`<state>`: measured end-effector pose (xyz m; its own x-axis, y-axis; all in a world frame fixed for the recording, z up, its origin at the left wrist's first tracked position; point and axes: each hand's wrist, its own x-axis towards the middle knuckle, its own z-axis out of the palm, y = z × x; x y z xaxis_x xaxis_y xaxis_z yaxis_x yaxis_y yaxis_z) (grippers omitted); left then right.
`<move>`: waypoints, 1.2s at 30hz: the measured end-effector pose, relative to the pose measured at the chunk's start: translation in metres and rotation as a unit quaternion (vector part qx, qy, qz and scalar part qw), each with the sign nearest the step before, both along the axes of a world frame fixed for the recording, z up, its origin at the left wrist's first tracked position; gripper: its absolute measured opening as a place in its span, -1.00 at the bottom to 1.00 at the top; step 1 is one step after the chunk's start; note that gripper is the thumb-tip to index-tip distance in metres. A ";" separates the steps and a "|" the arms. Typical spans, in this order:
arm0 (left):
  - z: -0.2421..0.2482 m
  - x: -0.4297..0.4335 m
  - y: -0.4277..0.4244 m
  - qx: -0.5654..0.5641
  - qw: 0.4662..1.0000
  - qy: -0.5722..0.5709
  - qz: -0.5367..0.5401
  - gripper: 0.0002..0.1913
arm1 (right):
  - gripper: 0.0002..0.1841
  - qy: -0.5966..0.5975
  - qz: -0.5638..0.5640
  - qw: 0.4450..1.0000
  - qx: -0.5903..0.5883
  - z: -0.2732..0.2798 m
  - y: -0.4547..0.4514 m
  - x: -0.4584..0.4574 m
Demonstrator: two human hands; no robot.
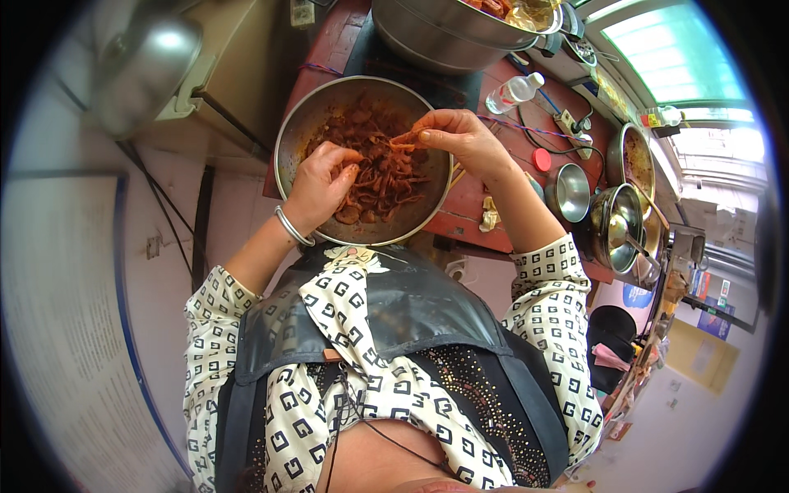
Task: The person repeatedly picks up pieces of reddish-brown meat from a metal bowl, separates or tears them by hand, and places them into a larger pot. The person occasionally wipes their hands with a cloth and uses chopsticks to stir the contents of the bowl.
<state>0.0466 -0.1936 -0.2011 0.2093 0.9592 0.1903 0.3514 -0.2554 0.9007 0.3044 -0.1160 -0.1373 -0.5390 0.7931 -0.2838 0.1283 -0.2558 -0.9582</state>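
A wide metal bowl (441, 203) sits in front of me at the edge of a red table. Dark red, sauce-coated strips and slices of food (394, 188) are heaped inside it. My right hand (465, 138) is over the bowl's right side, thumb and fingertips pinched on an orange-red food strip (404, 143). On the left, my left hand (320, 185) reaches over the rim with its fingertips bent against the heap. Whether those fingers hold a piece cannot be made out. Red sauce marks the left thumb.
Beyond the bowl stands a large metal pot (444, 37) with food in it. On the red table (462, 209) are a clear plastic bottle (515, 92), a red cap (541, 159), a power strip (570, 129) with cords, and a small steel bowl (572, 192). Stacked pans (616, 228) hold a ladle at right.
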 end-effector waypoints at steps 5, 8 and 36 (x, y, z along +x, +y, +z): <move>0.013 0.007 0.006 -0.052 0.993 -0.106 -0.011 -0.82 | -0.82 0.112 -0.009 0.992 -0.050 0.025 0.003 -0.008; 0.025 0.012 0.008 -0.069 0.982 -0.174 -0.014 -0.76 | -0.82 0.095 -0.012 0.995 0.006 0.047 0.016 -0.007; 0.035 -0.005 0.020 -0.121 0.947 -0.292 -0.067 -0.89 | -0.82 -0.004 -0.063 0.995 0.079 0.052 0.033 -0.015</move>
